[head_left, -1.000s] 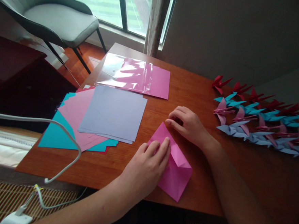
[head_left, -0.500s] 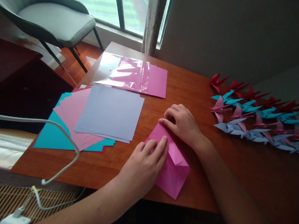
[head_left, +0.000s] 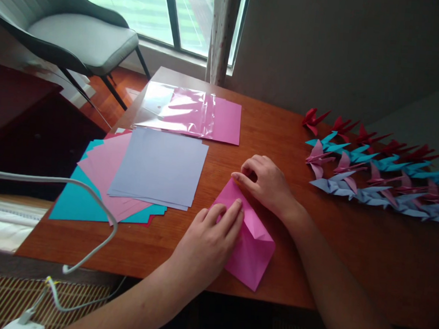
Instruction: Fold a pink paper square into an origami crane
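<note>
A bright pink sheet of origami paper lies partly folded on the table, one edge turned over along its right side. My left hand presses down on the sheet with bent fingers held close together, covering part of its left half. At the paper's far corner, my right hand is closed, thumb and forefinger pinched at the tip. The right hand's other fingers are curled, and its forearm runs along the right of the sheet.
Left of my hands lie stacked lavender sheets, light pink sheets and turquoise sheets. Behind them is a clear packet of pink paper. Rows of folded cranes stand at the right. A white cable crosses the table's left side.
The whole view has shifted slightly, so things appear a little farther left. Both hands keep nearly the same pose on the pink paper.
</note>
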